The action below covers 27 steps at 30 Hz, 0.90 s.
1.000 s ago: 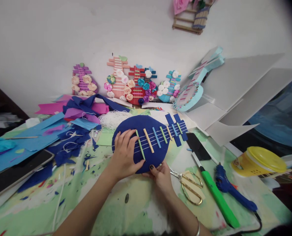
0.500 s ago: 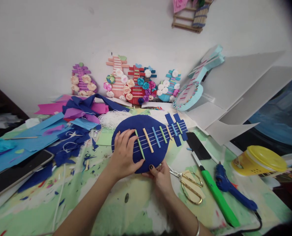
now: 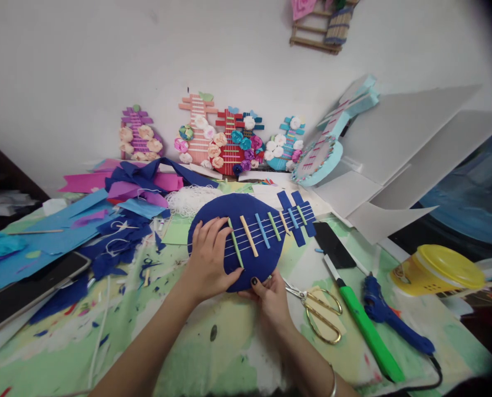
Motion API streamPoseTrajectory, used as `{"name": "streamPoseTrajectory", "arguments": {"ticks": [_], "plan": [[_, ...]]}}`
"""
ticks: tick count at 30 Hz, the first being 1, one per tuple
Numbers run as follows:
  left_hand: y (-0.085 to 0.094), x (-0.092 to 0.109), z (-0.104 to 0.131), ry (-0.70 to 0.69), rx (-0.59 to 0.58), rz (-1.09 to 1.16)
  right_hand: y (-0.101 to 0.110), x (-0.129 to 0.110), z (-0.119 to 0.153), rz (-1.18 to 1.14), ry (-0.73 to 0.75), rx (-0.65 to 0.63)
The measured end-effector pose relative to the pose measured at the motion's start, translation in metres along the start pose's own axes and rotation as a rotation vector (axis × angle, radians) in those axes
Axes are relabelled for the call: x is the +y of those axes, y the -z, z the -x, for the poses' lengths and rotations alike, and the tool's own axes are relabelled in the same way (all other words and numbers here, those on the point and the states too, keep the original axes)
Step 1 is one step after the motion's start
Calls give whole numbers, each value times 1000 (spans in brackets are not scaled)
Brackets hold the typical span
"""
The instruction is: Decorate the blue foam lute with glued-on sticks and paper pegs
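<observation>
So the blue paper lute (image 3: 266, 262) is sitting smack in the middle of the frame, round body to the left, neck poking off to the right. Its long axis runs mostly sideways with a bit of an upward slant, so the pegged end points at the right side of the frame and slightly up. The left hand (image 3: 208, 256) is draped over the body's left end, fingers curved and spread, with fingertips and thumb around the leftmost green strip (image 3: 236, 245); can't tell from here if it's pinching that or just pressing down. Most of the lute sticks out to the right of that hand. The right hand (image 3: 271, 300) is at the body's lower edge, gripping it with the thumb on top and the other fingers tucked under, so the lute lies just above it in the frame and the neck reaches past it to the upper right. Gold-handled scissors (image 3: 322, 325) lie just right of that hand, then a green-handled knife (image 3: 368, 331) and a blue glue gun (image 3: 395, 317) toward the lower right.
</observation>
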State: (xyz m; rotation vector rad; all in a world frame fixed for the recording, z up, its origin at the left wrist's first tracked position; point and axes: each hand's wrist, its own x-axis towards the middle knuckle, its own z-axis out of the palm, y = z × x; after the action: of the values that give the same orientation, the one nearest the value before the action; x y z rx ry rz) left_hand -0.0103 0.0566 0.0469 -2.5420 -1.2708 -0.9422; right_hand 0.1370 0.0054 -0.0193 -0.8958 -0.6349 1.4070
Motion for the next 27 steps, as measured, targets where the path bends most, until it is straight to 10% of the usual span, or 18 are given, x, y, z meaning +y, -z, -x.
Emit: {"name": "streamPoseTrajectory", "arguments": {"ticks": [27], "plan": [[-2, -2, 3, -1, -43, -24, -2, -2, 1, -23, -12, 8]]}}
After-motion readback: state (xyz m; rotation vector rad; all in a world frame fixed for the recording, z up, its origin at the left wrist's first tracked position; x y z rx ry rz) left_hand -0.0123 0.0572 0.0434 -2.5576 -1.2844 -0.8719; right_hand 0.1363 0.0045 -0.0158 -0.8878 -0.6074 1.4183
